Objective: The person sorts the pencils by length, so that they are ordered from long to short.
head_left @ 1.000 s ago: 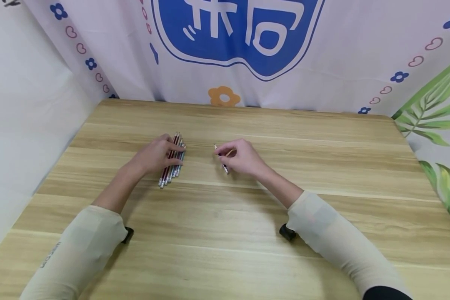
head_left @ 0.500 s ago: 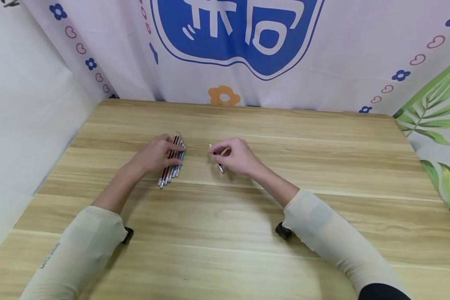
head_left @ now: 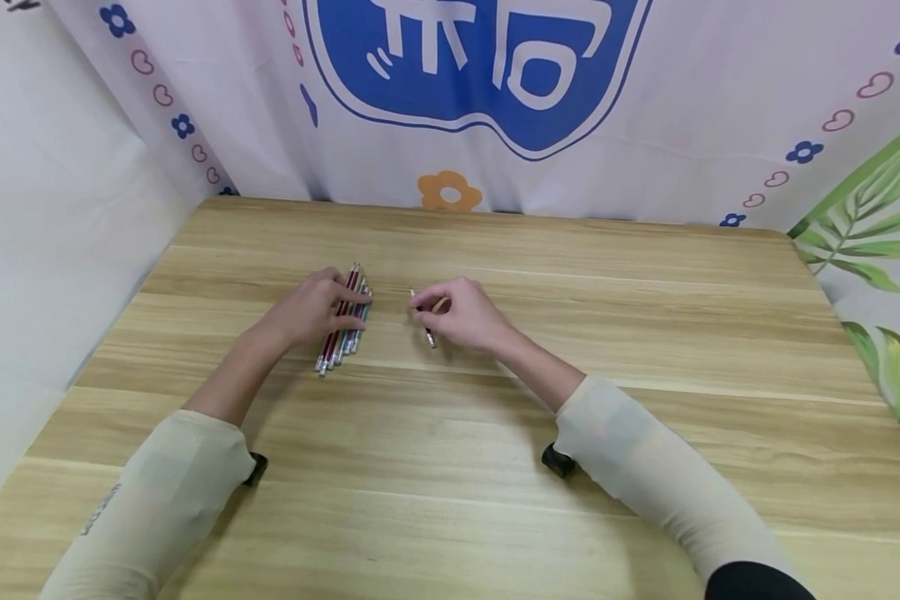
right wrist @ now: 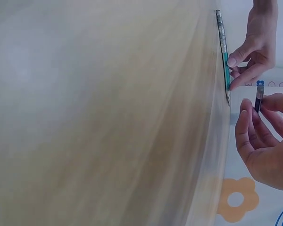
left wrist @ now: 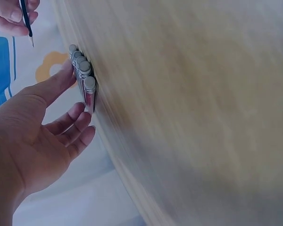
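Several pencils (head_left: 328,354) lie side by side in a slanted row on the table, silver ferrules toward the person. My left hand (head_left: 311,308) lies across this row and holds it, thumb and forefinger reaching to its right edge; in the left wrist view the other fingers curl at its near side. A green pencil (right wrist: 226,66) forms the row's right edge in the right wrist view. To the right, my right hand (head_left: 468,317) pinches a single dark pencil (head_left: 430,337) between thumb and fingers, tip pointing away, apart from the row.
The wooden table (head_left: 450,483) ends at a white printed cloth (head_left: 217,83) with a blue emblem behind. A small black device (head_left: 558,460) sits under the right sleeve, another black device (head_left: 257,470) under the left one.
My right hand has moved left with the dark pencil, closer to the row. The left hand and the row of pencils have stayed in place.
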`<state>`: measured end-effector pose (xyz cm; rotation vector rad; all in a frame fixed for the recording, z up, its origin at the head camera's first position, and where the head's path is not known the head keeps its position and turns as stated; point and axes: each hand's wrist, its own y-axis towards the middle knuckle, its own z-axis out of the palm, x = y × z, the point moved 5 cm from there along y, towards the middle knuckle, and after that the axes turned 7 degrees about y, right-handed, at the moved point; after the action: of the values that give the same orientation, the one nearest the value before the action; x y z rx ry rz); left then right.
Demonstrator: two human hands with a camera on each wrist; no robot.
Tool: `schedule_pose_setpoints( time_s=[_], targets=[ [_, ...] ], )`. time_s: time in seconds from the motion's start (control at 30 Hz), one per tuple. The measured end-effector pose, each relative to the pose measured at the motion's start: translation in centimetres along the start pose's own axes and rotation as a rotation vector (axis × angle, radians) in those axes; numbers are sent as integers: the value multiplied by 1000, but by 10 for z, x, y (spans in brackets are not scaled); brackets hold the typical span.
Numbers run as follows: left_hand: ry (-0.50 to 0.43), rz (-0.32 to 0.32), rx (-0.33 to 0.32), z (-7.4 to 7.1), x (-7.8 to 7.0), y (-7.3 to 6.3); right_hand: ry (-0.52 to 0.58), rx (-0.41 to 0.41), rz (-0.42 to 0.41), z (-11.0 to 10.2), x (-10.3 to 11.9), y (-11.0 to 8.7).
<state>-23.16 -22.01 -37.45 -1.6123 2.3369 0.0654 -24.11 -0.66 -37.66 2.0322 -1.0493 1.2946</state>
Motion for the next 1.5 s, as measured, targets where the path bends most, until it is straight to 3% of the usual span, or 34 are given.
schedule_pose_setpoints(
  time_s=[0.7, 1.0, 1.5],
  targets=[
    [-29, -2, -5, 1, 3, 0, 144, 34, 73, 18, -2, 17],
    [-32, 7, -11, -1, 4, 1, 119, 59, 52, 22, 0, 24],
    [-29, -13, 3, 1, 5, 0, 14, 50, 111, 33, 0, 33]
  ],
)
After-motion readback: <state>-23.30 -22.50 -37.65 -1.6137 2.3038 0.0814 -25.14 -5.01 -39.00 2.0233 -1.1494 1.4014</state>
